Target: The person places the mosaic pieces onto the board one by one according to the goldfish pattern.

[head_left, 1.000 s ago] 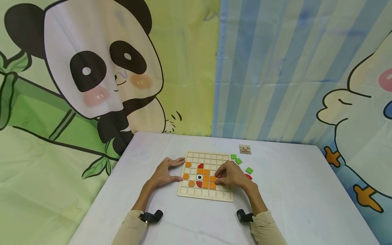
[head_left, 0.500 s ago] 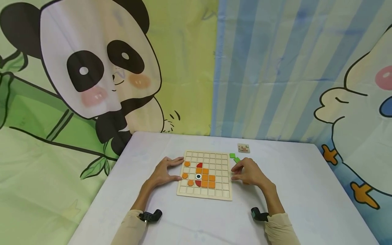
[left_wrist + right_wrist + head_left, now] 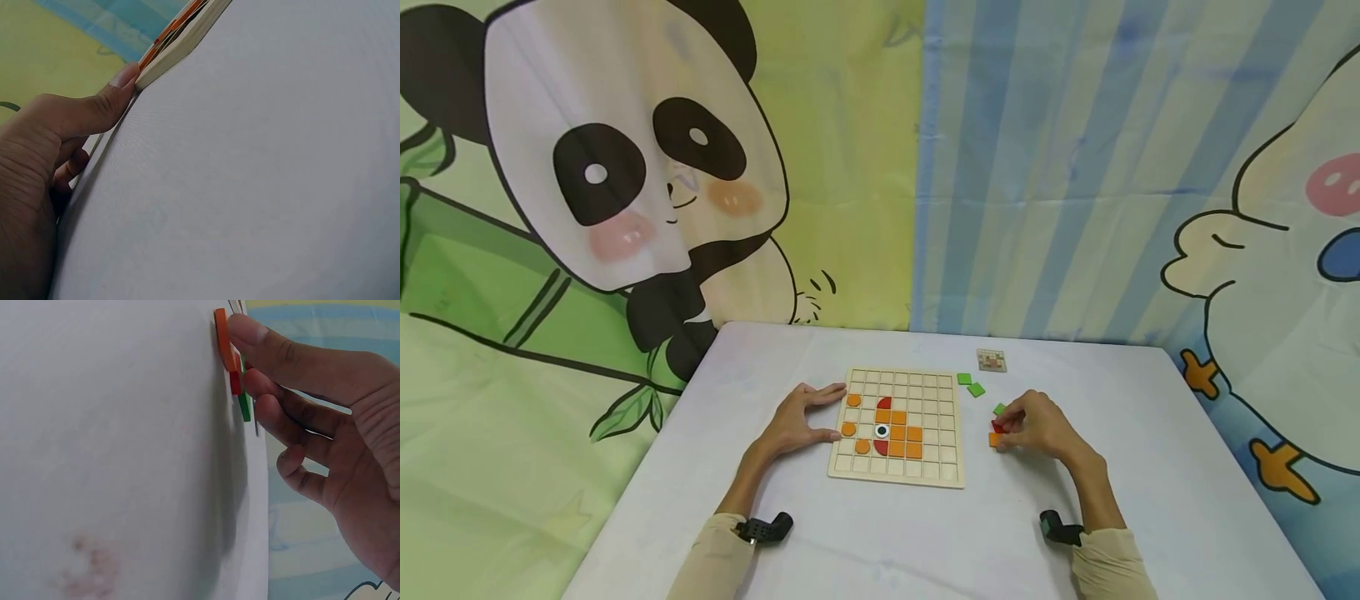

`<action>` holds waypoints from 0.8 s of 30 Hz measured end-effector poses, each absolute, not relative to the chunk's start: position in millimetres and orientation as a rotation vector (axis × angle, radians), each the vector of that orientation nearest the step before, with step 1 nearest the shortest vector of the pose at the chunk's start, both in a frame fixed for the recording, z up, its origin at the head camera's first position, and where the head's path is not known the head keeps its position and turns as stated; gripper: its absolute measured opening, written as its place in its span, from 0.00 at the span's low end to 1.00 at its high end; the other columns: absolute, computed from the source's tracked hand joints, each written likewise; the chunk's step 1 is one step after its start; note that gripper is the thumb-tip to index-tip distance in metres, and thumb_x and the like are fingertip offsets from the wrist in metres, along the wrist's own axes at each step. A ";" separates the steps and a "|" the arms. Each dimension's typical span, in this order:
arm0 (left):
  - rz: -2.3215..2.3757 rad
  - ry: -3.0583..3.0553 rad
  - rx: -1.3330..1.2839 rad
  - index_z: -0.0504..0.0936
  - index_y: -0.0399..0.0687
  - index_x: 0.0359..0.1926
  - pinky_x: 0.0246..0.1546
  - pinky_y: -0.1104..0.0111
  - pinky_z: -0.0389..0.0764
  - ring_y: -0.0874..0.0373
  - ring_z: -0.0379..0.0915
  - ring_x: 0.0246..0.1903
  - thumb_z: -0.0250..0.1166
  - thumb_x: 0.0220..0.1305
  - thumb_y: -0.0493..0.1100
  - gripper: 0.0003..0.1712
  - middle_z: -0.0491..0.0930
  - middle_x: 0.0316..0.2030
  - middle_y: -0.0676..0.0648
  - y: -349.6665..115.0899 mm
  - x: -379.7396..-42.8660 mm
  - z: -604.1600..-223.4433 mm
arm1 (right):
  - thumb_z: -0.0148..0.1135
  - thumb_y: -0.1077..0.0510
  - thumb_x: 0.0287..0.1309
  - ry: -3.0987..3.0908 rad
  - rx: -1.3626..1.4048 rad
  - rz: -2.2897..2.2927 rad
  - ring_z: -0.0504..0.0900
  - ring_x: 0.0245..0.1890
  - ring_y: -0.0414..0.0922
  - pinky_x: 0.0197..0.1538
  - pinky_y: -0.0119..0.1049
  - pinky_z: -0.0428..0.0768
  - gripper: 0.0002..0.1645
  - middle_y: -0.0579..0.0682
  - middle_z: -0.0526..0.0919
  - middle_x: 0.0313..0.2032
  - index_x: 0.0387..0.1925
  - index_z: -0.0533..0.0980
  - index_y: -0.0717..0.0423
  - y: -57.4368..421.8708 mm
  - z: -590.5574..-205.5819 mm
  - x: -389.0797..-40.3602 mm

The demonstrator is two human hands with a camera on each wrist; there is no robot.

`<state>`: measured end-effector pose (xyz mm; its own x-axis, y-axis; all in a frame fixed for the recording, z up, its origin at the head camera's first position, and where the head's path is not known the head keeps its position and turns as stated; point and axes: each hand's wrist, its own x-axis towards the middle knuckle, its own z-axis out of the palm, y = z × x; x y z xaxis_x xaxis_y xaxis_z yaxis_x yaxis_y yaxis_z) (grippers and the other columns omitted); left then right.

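Note:
My left hand (image 3: 793,422) rests at the left edge of a wooden grid board (image 3: 940,475), thumb and fingers spread apart along it; in the left wrist view the thumb (image 3: 103,106) touches the board's side. On the board lie orange square tiles (image 3: 897,432), red rounded tiles (image 3: 881,447), an eye tile (image 3: 882,431) and orange round pieces (image 3: 862,447). To the board's right, my right hand (image 3: 1041,427) reaches over a loose orange tile (image 3: 222,337), a red piece (image 3: 235,383) and a green tile (image 3: 245,407). Its thumb is by the orange tile, the fingertips apart from the thumb.
Two green tiles (image 3: 975,389) lie off the board's upper right corner. Behind them is a small patterned card (image 3: 992,360). All sits on a white-covered table (image 3: 880,533), with a printed cloth backdrop (image 3: 842,167) at its far edge.
My right hand has moved right, off the board's right part to the loose pieces beside it. The left hand has stayed at the board's edge. The view has shifted slightly.

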<state>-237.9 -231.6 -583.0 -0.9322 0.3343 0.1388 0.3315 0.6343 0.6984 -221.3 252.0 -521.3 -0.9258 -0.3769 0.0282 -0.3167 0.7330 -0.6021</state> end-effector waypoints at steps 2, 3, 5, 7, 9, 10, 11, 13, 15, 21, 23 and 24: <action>1.214 2.834 0.582 0.80 0.62 0.75 0.55 0.61 0.69 0.60 0.65 0.47 0.88 0.50 0.59 0.50 0.74 0.78 0.60 -232.2 -238.5 -583.1 | 0.93 0.60 0.41 2.837 -0.543 -0.954 0.82 0.31 0.39 0.37 0.30 0.81 0.19 0.45 0.91 0.32 0.38 0.93 0.59 253.5 -522.5 -219.8; 1.212 2.835 0.586 0.80 0.62 0.75 0.55 0.61 0.69 0.60 0.65 0.47 0.88 0.50 0.59 0.50 0.74 0.78 0.60 -232.5 -238.9 -583.3 | 0.93 0.60 0.41 2.840 -0.535 -0.955 0.81 0.31 0.40 0.37 0.30 0.81 0.19 0.45 0.91 0.31 0.37 0.93 0.59 253.8 -522.8 -219.1; 1.207 2.839 0.597 0.80 0.61 0.75 0.55 0.61 0.69 0.60 0.66 0.47 0.88 0.50 0.59 0.50 0.74 0.78 0.60 -233.0 -239.7 -583.7 | 0.93 0.60 0.40 2.841 -0.524 -0.955 0.81 0.30 0.40 0.36 0.31 0.81 0.19 0.45 0.91 0.30 0.37 0.92 0.58 254.1 -523.1 -217.8; 1.201 2.843 0.603 0.80 0.61 0.75 0.55 0.61 0.69 0.60 0.66 0.47 0.88 0.50 0.59 0.50 0.75 0.78 0.59 -233.3 -240.4 -584.2 | 0.93 0.60 0.40 2.836 -0.520 -0.959 0.80 0.29 0.40 0.35 0.31 0.80 0.18 0.45 0.90 0.29 0.35 0.92 0.58 253.9 -523.4 -216.3; 1.198 2.843 0.599 0.80 0.62 0.75 0.55 0.60 0.69 0.60 0.66 0.47 0.88 0.50 0.59 0.50 0.75 0.78 0.59 -233.5 -240.6 -584.8 | 0.93 0.60 0.40 2.833 -0.497 -0.962 0.80 0.29 0.39 0.35 0.31 0.80 0.18 0.45 0.90 0.28 0.34 0.92 0.56 253.3 -523.6 -215.0; 1.197 2.841 0.596 0.80 0.63 0.75 0.55 0.61 0.69 0.60 0.66 0.47 0.88 0.50 0.59 0.50 0.74 0.78 0.60 -233.7 -240.7 -585.2 | 0.93 0.60 0.40 2.829 -0.490 -0.962 0.79 0.29 0.39 0.35 0.31 0.80 0.17 0.45 0.89 0.28 0.34 0.92 0.55 252.8 -523.8 -214.1; 1.196 2.839 0.591 0.80 0.63 0.75 0.55 0.61 0.69 0.60 0.66 0.47 0.88 0.50 0.59 0.50 0.74 0.78 0.60 -233.8 -240.8 -585.5 | 0.92 0.61 0.40 2.825 -0.483 -0.965 0.79 0.28 0.39 0.34 0.31 0.80 0.17 0.45 0.89 0.28 0.34 0.92 0.55 252.5 -524.0 -213.4; 1.198 2.837 0.586 0.80 0.64 0.75 0.55 0.61 0.69 0.60 0.65 0.47 0.88 0.50 0.60 0.50 0.74 0.78 0.61 -234.1 -240.9 -586.3 | 0.92 0.62 0.41 2.818 -0.473 -0.973 0.79 0.28 0.40 0.34 0.30 0.80 0.16 0.45 0.88 0.28 0.33 0.92 0.54 251.2 -524.5 -212.0; 1.197 2.837 0.590 0.80 0.64 0.75 0.55 0.61 0.68 0.60 0.65 0.46 0.88 0.50 0.60 0.51 0.74 0.78 0.61 -234.4 -241.0 -586.6 | 0.92 0.63 0.41 2.807 -0.482 -0.985 0.79 0.28 0.41 0.34 0.31 0.79 0.15 0.45 0.88 0.27 0.32 0.92 0.55 250.5 -525.3 -210.8; 1.203 2.833 0.588 0.80 0.63 0.75 0.55 0.60 0.68 0.59 0.66 0.47 0.88 0.50 0.59 0.51 0.74 0.78 0.60 -233.8 -239.9 -584.8 | 0.91 0.63 0.42 2.782 -0.530 -1.008 0.79 0.28 0.42 0.33 0.31 0.79 0.15 0.44 0.87 0.27 0.33 0.92 0.56 250.1 -527.6 -208.5; 1.199 2.836 0.580 0.80 0.63 0.75 0.55 0.61 0.68 0.60 0.65 0.46 0.88 0.49 0.60 0.51 0.74 0.78 0.60 -233.8 -239.1 -584.6 | 0.91 0.63 0.42 2.779 -0.531 -1.013 0.79 0.28 0.41 0.33 0.31 0.79 0.15 0.44 0.87 0.27 0.33 0.92 0.56 249.4 -527.4 -207.5; 1.200 2.836 0.575 0.80 0.63 0.75 0.55 0.61 0.68 0.60 0.65 0.46 0.89 0.49 0.59 0.51 0.75 0.78 0.60 -233.8 -238.8 -584.4 | 0.91 0.63 0.42 2.779 -0.522 -1.014 0.79 0.28 0.41 0.33 0.30 0.80 0.15 0.44 0.87 0.27 0.33 0.92 0.56 249.0 -527.4 -207.0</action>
